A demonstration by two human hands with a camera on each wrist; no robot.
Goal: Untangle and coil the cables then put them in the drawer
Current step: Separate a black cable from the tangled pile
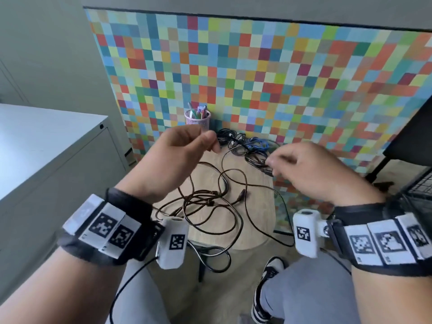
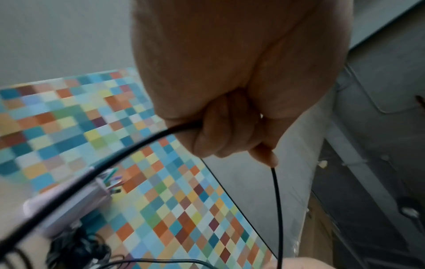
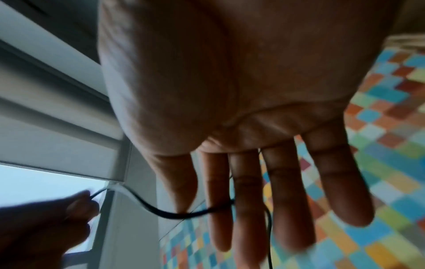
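**One black cable strung between my hands**

The wooden counter [image 1: 257, 183] below me carries loose cable loops [image 1: 210, 199] near me and a black-and-blue tangle [image 1: 245, 146] at its far edge. My left hand [image 1: 177, 157] is curled, pinching the black cable [image 2: 110, 160]. It runs over to my right hand [image 1: 311, 169], passing thumb and forefinger while the other fingers [image 3: 340, 182] spread; whether those two pinch, I cannot tell.
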